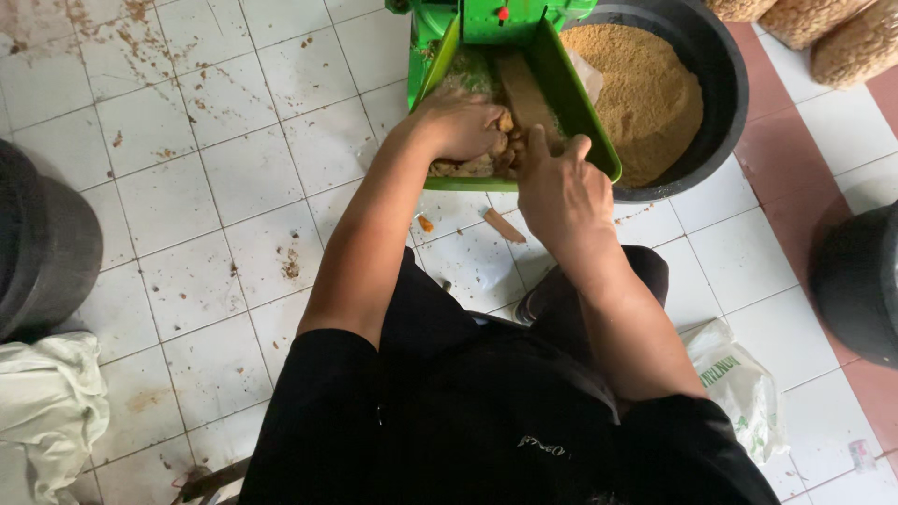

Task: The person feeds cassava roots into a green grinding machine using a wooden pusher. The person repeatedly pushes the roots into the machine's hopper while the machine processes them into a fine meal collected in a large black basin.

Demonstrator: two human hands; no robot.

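Both hands work inside the green feed tray (571,103) of a green machine (486,19). Left hand (460,124) lies palm down with its fingers curled over a heap of pale brown root pieces (496,150) at the tray's near end, pressing on them; whether it actually grips any cannot be told. Right hand (561,192) sits just beside it at the tray's near lip, its fingers hooked over the edge and the thumb raised, touching the same root pieces, with nothing clearly clasped. Beyond the tray, partly under it, stands a black tub (720,84) holding tan ground powder (645,93). White floor tiles (215,178) carry brown crumbs, and a white printed sack (739,383) lies near the person's right arm.
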